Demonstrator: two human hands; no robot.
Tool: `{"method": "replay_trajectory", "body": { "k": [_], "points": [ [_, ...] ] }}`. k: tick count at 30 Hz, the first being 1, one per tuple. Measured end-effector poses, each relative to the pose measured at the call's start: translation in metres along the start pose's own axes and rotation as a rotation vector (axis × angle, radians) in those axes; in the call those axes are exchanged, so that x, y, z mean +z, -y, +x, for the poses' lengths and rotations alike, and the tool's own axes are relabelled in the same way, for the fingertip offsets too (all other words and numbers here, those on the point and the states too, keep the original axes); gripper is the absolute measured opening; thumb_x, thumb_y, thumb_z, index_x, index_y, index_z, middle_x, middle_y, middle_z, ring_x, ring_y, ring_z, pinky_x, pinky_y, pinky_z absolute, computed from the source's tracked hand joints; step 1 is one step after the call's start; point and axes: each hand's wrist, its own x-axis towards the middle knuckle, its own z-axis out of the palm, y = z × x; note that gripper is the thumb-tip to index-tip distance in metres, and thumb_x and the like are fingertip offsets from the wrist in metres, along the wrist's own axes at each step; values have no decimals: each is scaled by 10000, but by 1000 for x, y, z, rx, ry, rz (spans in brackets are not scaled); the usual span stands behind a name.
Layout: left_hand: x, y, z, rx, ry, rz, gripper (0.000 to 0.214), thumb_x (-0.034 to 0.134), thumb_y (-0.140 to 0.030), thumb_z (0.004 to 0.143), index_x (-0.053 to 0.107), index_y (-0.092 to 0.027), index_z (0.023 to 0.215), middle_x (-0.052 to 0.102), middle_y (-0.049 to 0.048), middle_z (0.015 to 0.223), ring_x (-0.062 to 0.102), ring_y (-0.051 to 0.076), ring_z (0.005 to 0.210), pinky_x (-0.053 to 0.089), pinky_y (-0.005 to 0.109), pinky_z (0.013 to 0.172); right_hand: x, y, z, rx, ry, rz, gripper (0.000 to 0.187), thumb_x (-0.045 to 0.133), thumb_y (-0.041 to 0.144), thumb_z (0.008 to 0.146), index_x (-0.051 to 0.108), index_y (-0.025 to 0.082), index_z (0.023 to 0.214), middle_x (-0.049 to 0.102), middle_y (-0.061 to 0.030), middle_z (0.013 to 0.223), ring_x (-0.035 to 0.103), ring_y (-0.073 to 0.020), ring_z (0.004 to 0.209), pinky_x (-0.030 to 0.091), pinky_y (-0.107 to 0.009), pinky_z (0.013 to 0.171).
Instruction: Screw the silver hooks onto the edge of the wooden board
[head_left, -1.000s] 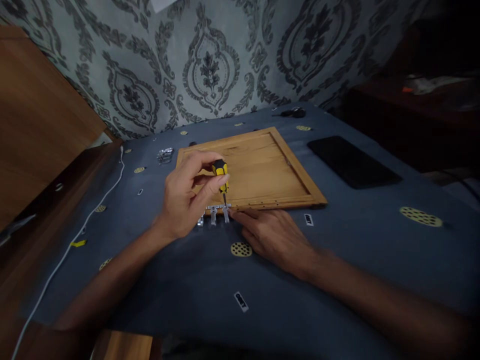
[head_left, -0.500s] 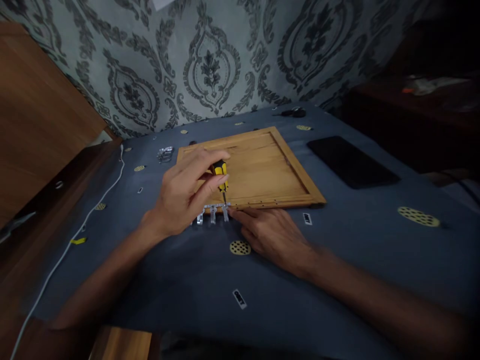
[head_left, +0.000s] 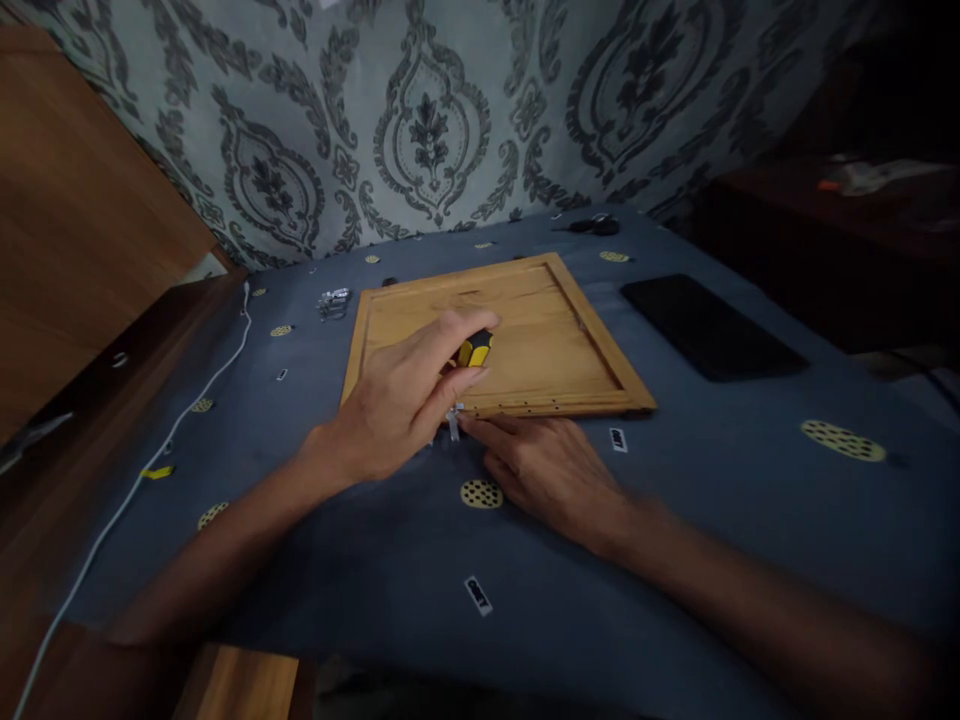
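My left hand (head_left: 397,400) is closed round a small yellow-and-black screwdriver (head_left: 475,350), its tip down at a silver metal bracket (head_left: 454,418) on the near edge of a wooden panel (head_left: 540,330). The hand hides most of the bracket. My right hand (head_left: 544,468) lies on the blue cloth, fingertips pinched against the bracket's right end and the panel's near edge.
A black phone (head_left: 709,325) lies right of the panel. A cluster of silver hardware (head_left: 333,301) sits by the panel's far left corner. A white cable (head_left: 187,420) runs along the left edge. Patterned wall behind; a dark object (head_left: 592,225) lies at the back.
My left hand has shifted right and lower over the bracket, tilting the screwdriver handle rightwards and covering the bracket's left prongs. The right hand has stayed in place.
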Motion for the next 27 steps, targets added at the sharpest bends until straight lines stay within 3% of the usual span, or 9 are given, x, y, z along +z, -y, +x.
{"method": "replay_trajectory", "body": {
  "k": [7,13,19,27],
  "points": [
    [1,9,-4,-51,-6,-2,299,543,-150,975,516,-194,1269,683,53,1194,705,151,968,588,265,862,-2,1,1,31,61,25,371,562,73,839,692,227,1150,770,-66,1022,696,-229,842,432,-326,655],
    [-4,4,-3,-94,-61,-33,274,551,-177,973,516,-196,1244,693,49,1110,688,138,838,566,277,796,0,-1,-1,3,15,17,379,553,72,836,683,225,1157,773,-67,1020,689,-224,894,430,-307,689],
    [-4,-1,-3,-102,-32,-64,257,549,-176,977,514,-194,1231,691,43,1057,678,129,802,564,272,766,3,-3,-2,-22,-39,6,372,540,91,861,678,212,1185,774,-79,1011,692,-227,886,456,-321,703],
    [-1,3,-3,-67,-46,-34,270,573,-144,957,524,-188,1220,692,41,1094,694,123,834,568,244,769,-1,0,0,19,36,29,395,588,66,832,679,218,1185,766,-79,1093,703,-250,957,468,-331,731]
  ]
}}
